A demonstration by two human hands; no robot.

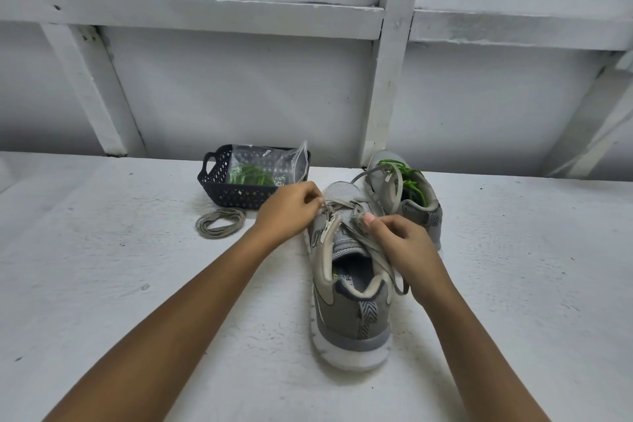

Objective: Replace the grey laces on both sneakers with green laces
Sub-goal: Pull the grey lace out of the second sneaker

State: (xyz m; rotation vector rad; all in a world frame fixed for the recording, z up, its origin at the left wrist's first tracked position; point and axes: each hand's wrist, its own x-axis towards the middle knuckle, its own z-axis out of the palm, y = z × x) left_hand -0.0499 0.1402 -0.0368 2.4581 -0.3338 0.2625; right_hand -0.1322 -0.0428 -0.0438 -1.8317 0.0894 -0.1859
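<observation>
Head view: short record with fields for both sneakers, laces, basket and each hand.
near sneaker: grey lace in its eyelets
far sneaker: green lace in it
left hand: pinches the grey lace, left side
right hand: pinches it, right side
loose grey lace: coiled beside the basket
basket: black, holds clear bag of green laces

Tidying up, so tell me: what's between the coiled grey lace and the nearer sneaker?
Head view: only the left hand and its wrist cross between the coiled grey lace and the nearer sneaker; the white surface under them looks bare.
</observation>
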